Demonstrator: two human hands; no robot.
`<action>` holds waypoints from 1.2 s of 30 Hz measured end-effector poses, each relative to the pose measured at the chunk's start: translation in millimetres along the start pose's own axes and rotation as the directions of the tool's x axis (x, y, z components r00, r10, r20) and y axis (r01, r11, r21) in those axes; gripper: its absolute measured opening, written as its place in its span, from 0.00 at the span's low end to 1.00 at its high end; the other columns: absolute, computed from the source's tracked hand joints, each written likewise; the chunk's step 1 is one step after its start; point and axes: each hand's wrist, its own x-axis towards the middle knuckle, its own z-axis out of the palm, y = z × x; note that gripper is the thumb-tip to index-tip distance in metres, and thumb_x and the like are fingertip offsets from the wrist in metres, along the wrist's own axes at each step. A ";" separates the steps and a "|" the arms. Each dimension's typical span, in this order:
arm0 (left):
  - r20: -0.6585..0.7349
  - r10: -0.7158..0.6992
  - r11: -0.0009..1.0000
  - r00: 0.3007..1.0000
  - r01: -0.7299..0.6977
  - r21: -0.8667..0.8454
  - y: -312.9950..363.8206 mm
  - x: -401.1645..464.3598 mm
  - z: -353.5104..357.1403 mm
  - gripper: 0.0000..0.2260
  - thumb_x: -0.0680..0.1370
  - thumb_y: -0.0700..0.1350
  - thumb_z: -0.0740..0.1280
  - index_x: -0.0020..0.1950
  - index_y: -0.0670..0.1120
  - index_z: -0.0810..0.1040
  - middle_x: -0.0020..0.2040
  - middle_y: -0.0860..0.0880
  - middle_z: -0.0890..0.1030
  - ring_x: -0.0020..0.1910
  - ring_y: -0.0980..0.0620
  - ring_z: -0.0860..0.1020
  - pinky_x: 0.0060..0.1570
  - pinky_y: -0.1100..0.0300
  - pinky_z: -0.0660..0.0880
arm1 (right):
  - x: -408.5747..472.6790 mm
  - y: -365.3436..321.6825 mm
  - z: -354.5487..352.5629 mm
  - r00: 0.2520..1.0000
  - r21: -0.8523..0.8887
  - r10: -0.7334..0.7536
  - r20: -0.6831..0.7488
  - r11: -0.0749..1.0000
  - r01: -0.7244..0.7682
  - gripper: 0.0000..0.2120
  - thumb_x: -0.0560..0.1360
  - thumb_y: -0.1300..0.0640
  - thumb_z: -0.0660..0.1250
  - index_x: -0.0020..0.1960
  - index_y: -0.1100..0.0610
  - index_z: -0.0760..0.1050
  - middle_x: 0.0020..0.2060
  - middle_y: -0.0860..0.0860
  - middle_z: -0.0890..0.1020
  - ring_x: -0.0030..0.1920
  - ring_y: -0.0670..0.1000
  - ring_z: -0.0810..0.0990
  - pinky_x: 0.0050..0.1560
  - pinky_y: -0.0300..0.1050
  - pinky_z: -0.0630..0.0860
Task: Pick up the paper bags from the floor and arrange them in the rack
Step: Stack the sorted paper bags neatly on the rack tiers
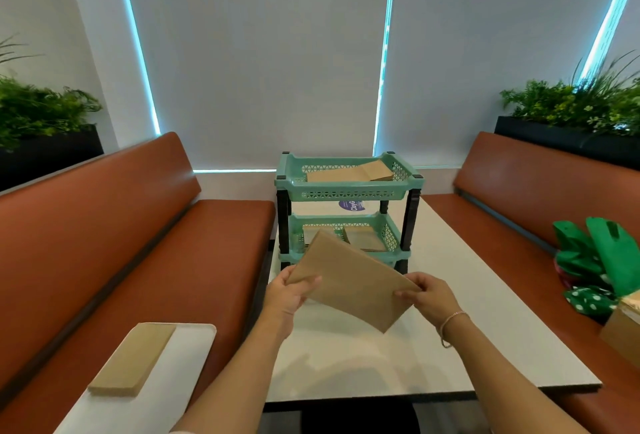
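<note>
The fingers of the left hand are curled round one corner of a flat brown paper bag, thumb on top. The right hand pinches the opposite edge the same way. Between them the bag hangs tilted in the air, above the worktop and just in front of the rack, touching neither as far as can be seen.

The rack is a green two-tier stand at the far end of the worktop. Its top tray already holds a few flat bags, and its lower tray holds two more small piles. So a good part of the sorting looks done.

To the left of the rack and nearer the person, a white tray lies on the orange bench with another stack of bags on it; these probably still need to go in. To the right of the rack, on the other bench, lie green cloth bags and a brown box. The floor itself is hardly in view, so whether any bags remain there cannot be told.
</note>
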 end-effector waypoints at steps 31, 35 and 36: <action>-0.099 -0.035 0.808 0.995 0.086 0.583 -60.5 -20.0 -11.1 0.18 0.73 0.38 0.71 0.61 0.47 0.72 0.57 0.48 0.79 0.54 0.50 0.76 0.55 0.58 0.74 | -2.1 75.1 36.3 0.977 -0.104 0.158 -0.143 0.979 -0.174 0.21 0.68 0.74 0.59 0.58 0.60 0.75 0.51 0.59 0.80 0.47 0.56 0.75 0.48 0.45 0.72; -0.068 -0.087 0.779 0.994 0.111 0.617 -65.5 -23.0 -11.9 0.18 0.77 0.39 0.66 0.66 0.46 0.71 0.58 0.48 0.78 0.54 0.50 0.75 0.56 0.57 0.73 | -3.1 72.2 38.2 0.975 -0.187 0.178 -0.133 0.962 -0.201 0.21 0.71 0.72 0.59 0.62 0.62 0.74 0.56 0.60 0.80 0.54 0.59 0.77 0.53 0.46 0.72; -0.064 -0.087 0.774 0.994 0.108 0.624 -63.5 -22.3 -10.4 0.17 0.78 0.39 0.65 0.66 0.46 0.71 0.59 0.48 0.78 0.55 0.50 0.75 0.55 0.58 0.73 | -2.2 68.9 37.4 0.975 -0.191 0.183 -0.125 0.960 -0.205 0.21 0.71 0.72 0.58 0.63 0.61 0.74 0.57 0.61 0.79 0.55 0.59 0.77 0.55 0.48 0.72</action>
